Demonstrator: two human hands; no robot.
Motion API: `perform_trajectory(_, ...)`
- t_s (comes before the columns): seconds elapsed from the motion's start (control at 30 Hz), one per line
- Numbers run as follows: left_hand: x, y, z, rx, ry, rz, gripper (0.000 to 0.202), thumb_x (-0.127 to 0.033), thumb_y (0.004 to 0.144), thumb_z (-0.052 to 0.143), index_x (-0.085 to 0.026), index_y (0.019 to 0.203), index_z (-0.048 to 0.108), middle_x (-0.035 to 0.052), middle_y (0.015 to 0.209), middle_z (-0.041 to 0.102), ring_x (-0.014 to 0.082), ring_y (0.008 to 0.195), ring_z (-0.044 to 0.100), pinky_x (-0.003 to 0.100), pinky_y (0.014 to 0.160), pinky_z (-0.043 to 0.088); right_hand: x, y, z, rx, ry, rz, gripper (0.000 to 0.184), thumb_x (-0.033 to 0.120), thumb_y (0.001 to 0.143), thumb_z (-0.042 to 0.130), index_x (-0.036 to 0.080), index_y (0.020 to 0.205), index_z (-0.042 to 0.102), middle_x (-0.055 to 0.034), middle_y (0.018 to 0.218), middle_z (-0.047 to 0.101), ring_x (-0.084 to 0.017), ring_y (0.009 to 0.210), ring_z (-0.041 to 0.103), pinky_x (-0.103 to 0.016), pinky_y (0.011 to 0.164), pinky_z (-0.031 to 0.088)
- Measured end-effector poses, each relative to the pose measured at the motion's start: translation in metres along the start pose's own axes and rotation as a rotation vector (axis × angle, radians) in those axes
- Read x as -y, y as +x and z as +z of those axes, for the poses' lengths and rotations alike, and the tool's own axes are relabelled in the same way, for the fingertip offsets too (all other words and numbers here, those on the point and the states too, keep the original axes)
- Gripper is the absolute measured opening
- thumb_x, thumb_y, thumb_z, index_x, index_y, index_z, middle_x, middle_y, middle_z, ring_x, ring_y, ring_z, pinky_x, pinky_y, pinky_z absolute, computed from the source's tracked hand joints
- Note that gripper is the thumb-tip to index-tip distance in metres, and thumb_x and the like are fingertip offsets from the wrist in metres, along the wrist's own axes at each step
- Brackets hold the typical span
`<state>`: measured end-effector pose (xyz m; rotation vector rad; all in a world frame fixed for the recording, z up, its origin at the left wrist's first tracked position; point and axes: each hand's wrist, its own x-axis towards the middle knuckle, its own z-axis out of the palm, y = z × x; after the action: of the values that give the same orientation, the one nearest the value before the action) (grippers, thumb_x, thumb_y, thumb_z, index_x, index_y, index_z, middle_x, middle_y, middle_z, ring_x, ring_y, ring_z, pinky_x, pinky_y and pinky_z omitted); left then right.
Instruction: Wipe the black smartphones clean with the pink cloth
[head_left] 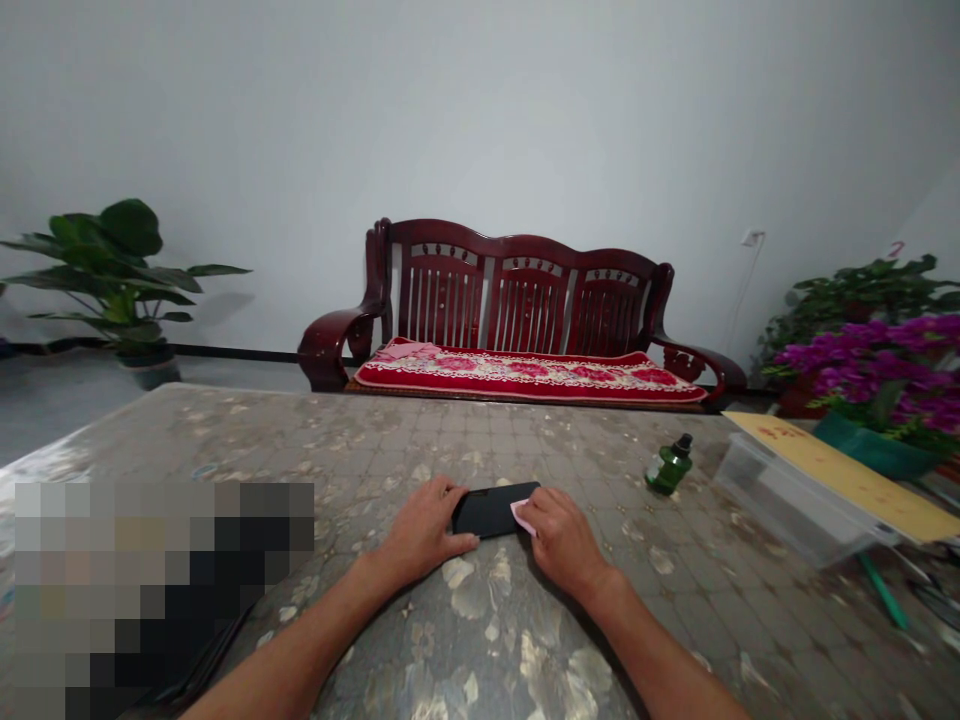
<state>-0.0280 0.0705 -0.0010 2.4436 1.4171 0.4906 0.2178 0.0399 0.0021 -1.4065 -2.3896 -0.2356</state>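
A black phone (491, 509) lies flat on the patterned table (480, 620) in front of me. My left hand (424, 530) grips its left end, fingers curled round the edge. My right hand (562, 540) presses a small pink cloth (520, 516) against the phone's right end, fingers closed on the cloth. Both forearms reach in from the bottom of the view.
A small green bottle (670, 465) stands to the right of the phone. A clear plastic box (795, 505) under a yellow board (847, 475) sits at the table's right edge. A wooden bench (517, 320) with a red cushion, potted plants (112, 275) and purple flowers (885, 375) stand beyond.
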Motion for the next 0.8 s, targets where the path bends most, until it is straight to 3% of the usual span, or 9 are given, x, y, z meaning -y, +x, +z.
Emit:
perform_trajectory(0.1,0.000,0.000,0.000,-0.004,-0.005,0.003,0.048,-0.040,0.080,0.071,-0.021,0.123,0.061,0.0102,0.119,0.059,0.0291,0.110,0.057,0.039,0.097,0.045,0.004,0.001,0.002,0.000,0.024,-0.058,0.029,0.004,0.086,0.054,0.022,0.101,0.070,-0.0041,0.093,0.064,-0.020,0.089,0.052,-0.030,0.080,0.038)
perform_trajectory(0.33,0.000,0.000,0.001,-0.001,0.001,-0.001,0.051,-0.041,0.079,0.073,-0.018,0.123,0.061,0.0116,0.119,0.059,0.0297,0.110,0.057,0.039,0.097,0.045,-0.006,0.003,0.003,-0.030,-0.013,0.085,0.028,0.003,0.088,0.053,0.021,0.100,0.072,-0.0059,0.094,0.066,-0.021,0.092,0.053,-0.031,0.082,0.039)
perform_trajectory(0.6,-0.002,-0.001,-0.001,-0.011,0.000,0.000,0.047,-0.039,0.080,0.071,-0.022,0.122,0.061,0.0095,0.119,0.060,0.0286,0.110,0.058,0.038,0.097,0.045,0.015,0.002,0.004,-0.009,0.126,-0.093,0.030,0.006,0.089,0.053,0.024,0.108,0.069,-0.0042,0.101,0.066,-0.020,0.094,0.054,-0.029,0.084,0.039)
perform_trajectory(0.8,-0.001,-0.001,0.000,-0.004,0.009,0.003,0.049,-0.040,0.080,0.071,-0.020,0.124,0.061,0.0110,0.120,0.059,0.0296,0.111,0.057,0.039,0.098,0.044,-0.008,0.000,0.005,-0.054,0.055,0.106,0.030,0.004,0.089,0.052,0.022,0.102,0.072,-0.0061,0.094,0.066,-0.021,0.093,0.054,-0.030,0.083,0.040)
